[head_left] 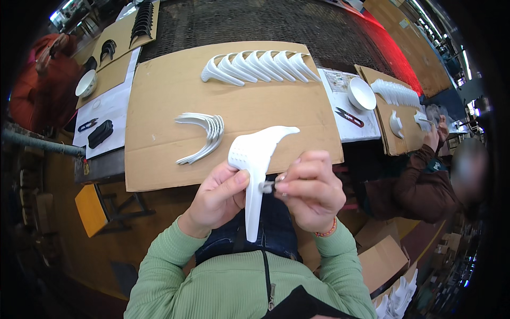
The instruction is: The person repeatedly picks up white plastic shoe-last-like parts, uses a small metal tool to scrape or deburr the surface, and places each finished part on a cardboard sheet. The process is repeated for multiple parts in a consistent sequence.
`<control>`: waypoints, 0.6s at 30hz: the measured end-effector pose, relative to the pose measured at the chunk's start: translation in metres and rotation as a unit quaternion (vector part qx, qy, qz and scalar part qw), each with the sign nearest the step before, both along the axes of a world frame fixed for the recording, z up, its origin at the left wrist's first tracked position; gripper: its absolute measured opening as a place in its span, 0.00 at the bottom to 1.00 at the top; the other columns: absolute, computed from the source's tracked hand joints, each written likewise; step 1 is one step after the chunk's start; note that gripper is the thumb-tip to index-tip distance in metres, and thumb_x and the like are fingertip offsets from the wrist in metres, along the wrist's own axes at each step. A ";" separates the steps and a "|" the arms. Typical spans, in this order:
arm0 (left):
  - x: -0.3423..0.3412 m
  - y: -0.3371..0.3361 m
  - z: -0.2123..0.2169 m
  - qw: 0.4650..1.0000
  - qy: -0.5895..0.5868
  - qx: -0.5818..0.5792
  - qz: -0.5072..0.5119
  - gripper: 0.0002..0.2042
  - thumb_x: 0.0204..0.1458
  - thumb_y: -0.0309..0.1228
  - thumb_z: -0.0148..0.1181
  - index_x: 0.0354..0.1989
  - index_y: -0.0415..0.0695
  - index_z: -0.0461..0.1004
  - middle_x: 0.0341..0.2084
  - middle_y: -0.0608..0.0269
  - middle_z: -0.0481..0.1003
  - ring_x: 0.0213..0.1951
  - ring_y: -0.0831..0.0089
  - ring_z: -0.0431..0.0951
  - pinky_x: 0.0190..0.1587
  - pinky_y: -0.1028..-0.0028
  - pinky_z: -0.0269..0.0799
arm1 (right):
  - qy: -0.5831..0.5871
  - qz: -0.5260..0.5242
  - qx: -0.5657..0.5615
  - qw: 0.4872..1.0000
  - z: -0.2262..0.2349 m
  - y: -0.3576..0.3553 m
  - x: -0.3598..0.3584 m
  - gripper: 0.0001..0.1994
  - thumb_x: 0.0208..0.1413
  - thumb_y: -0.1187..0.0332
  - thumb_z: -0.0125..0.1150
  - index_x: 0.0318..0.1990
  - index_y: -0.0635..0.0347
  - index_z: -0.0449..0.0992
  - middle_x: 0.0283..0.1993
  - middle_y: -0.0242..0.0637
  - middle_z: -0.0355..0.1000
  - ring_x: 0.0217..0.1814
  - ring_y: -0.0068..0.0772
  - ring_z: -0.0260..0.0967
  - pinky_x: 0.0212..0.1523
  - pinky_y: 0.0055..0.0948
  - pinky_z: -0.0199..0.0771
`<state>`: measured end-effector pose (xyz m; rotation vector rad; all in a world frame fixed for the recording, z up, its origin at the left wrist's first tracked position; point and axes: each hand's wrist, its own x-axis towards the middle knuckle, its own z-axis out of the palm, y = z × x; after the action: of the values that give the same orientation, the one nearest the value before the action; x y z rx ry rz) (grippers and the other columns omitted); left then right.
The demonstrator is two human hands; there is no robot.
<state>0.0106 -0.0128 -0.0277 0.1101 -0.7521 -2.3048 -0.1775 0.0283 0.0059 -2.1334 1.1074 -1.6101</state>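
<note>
My left hand (220,194) pinches a white curved piece (260,151), thumb in front. The piece has rows of small holes at its bend, one arm pointing down toward my lap and another reaching up to the right. My right hand (313,186) closes its fingertips on a small dark tool with a greyish tip (267,186), which is against or very near the piece's right edge; its exact kind is too small to tell. Beyond my hands, several similar pieces lie nested in a stack (215,133) on a cardboard sheet (151,114). A row of white pieces (260,66) lines its far side.
A dark mesh belt (228,24) runs behind the cardboard. White bowls (362,94) and thread snips (349,117) lie at both sides. At right, a co-worker's hands (434,135) handle another white piece; a person in red (40,95) is at left. A stool (91,210) stands lower left.
</note>
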 end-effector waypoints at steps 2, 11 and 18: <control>-0.002 0.000 0.002 0.999 -0.017 0.014 0.032 0.14 0.62 0.33 0.45 0.52 0.38 0.62 0.36 0.62 0.70 0.32 0.79 0.72 0.32 0.77 0.71 | 0.009 0.032 -0.018 0.999 0.001 0.002 0.004 0.14 0.33 0.79 0.71 0.32 0.56 0.81 0.34 0.29 0.74 0.38 0.33 0.64 0.36 0.28 0.67; -0.001 -0.013 0.011 0.992 -0.026 0.035 0.118 0.11 0.61 0.32 0.46 0.44 0.34 0.63 0.32 0.63 0.63 0.21 0.79 0.61 0.16 0.77 0.63 | 0.063 0.130 -0.063 0.987 -0.003 0.013 0.015 0.09 0.37 0.70 0.66 0.31 0.53 0.82 0.34 0.25 0.75 0.40 0.33 0.64 0.36 0.32 0.57; 0.046 -0.110 -0.008 0.940 -0.112 -0.151 0.286 0.15 0.59 0.28 0.51 0.53 0.39 0.65 0.39 0.61 0.75 0.41 0.76 0.76 0.42 0.72 0.73 | -0.019 0.092 0.056 0.994 -0.017 0.018 0.003 0.11 0.36 0.78 0.72 0.31 0.54 0.81 0.32 0.29 0.76 0.39 0.34 0.66 0.40 0.30 0.67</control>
<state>0.0570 -0.1223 -0.0359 0.4004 -1.0257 -1.6220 -0.1741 0.0463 -0.0115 -2.0578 0.9363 -1.4652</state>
